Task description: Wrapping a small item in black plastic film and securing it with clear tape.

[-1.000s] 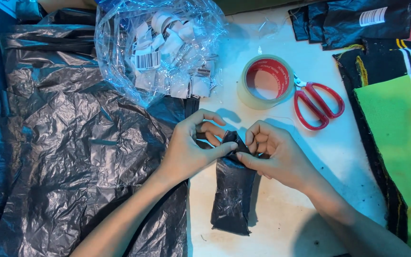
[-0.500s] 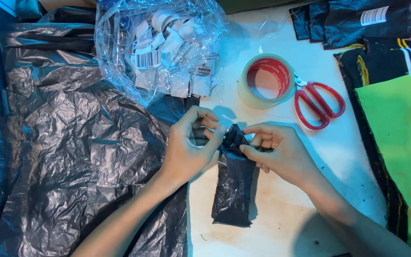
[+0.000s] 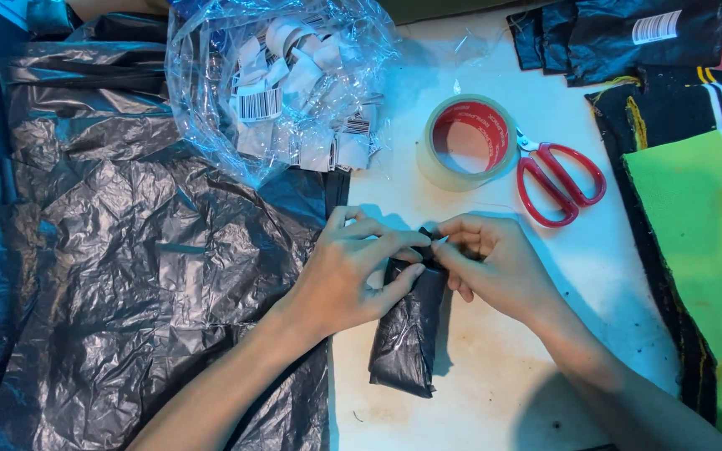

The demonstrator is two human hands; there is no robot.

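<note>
a clear plastic bag (image 3: 282, 79) sits at the top middle of the surface (image 3: 495, 367), crumpled and full of small white paper tags, some with black barcode stripes. at the top right lie a few flat black plastic packets (image 3: 628, 38), one with a white rectangular barcode label. a roll of clear tape (image 3: 467, 142) with a red core lies just beside red-handled scissors (image 3: 560, 184), the two touching or nearly so. along the right edge lie folded cloth pieces (image 3: 704, 225), bright green and black with yellow stitching and white stripes. the small black plastic parcel (image 3: 407, 334) lies near the middle of the surface, long and narrow, wrinkled and shiny, its far end gathered between the hands. the left hand (image 3: 353, 271) wraps over that end, fingers clenched on the parcel with the thumb pressed to its side; the right hand (image 3: 495, 267) pinches the same end with curled fingers. a large sheet of crinkled black plastic (image 3: 127, 259) covers the left half. the surface is white, stained and scuffed, under bluish light.
</note>
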